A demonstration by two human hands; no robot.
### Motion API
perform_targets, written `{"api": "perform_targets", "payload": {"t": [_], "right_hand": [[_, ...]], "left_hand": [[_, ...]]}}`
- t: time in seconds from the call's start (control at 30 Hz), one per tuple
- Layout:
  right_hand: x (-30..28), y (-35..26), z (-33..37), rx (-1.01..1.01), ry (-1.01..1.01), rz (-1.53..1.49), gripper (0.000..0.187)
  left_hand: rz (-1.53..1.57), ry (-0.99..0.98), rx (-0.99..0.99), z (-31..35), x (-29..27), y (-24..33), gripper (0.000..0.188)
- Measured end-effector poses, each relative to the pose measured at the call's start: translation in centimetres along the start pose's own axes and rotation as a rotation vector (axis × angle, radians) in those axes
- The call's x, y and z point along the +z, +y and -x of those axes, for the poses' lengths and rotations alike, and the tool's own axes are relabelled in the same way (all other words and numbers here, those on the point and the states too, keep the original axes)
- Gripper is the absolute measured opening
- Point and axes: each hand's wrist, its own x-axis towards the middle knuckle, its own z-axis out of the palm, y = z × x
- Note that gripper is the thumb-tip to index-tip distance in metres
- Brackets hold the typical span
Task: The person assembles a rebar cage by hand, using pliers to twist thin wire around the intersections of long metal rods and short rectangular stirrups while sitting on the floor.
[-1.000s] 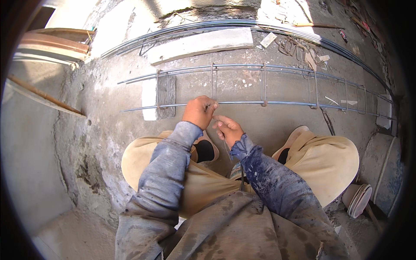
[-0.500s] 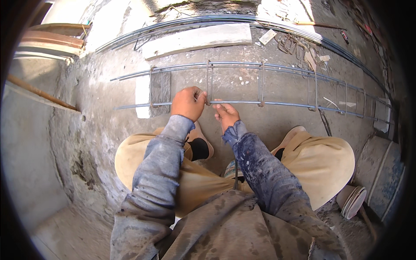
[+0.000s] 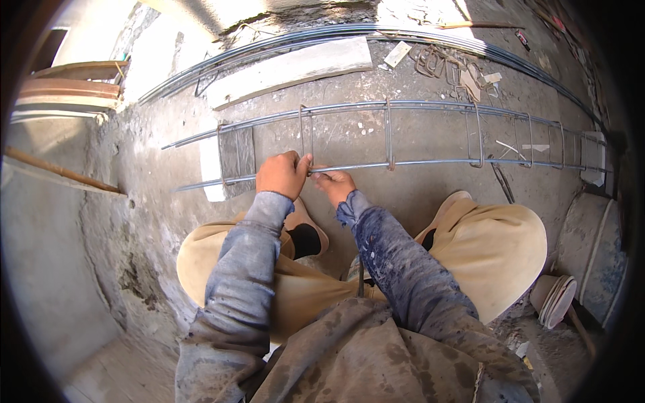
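While the left hand (image 3: 281,176) and right hand (image 3: 336,185) bent their fingers at the near bar (image 3: 430,162) of the rebar cage (image 3: 388,134), I could not tell what either grasped

I wear blue-gray sleeves (image 3: 236,275), the right white-flecked with a ragged cuff (image 3: 351,206), a stained brown shirt (image 3: 342,349) and tan trousers (image 3: 494,252).

Bright glare at top, dark fisheye edges

Plank (image 3: 292,71) and rods (image 3: 322,29) on concrete floor (image 3: 416,188)
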Motion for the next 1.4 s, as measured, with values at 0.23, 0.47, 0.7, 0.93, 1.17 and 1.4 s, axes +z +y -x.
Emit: {"api": "perform_targets", "payload": {"t": [0.23,0.47,0.7,0.93,1.17,1.4], "right_hand": [[0.2,0.3,-0.5,-0.018,0.034,0.009,0.021],[-0.3,1.1,-0.3,-0.138,0.03,0.134,0.022],[-0.7,0.9,0.8,-0.358,0.102,0.471,0.023],[0.0,0.6,0.7,-0.304,0.128,0.463,0.021],[0.0,0.8,0.4,-0.338,0.143,0.476,0.021],[0.6,1.0,0.3,-0.401,0.126,0.532,0.033]], "left_hand": [[0.107,-0.035,0.038,-0.2,0.7,-0.7,0.034],[0.257,-0.01,0.046,0.1,0.4,-1.2,0.034],[0.333,0.01,0.059,0.7,0.9,-2.0,0.032],[0.664,-0.116,-0.031,0.3,1.7,-3.5,0.03],[0.828,-0.389,-0.288,1.0,0.5,-2.6,0.028],[0.244,-0.152,0.069,1.5,1.0,-2.1,0.033]]}}
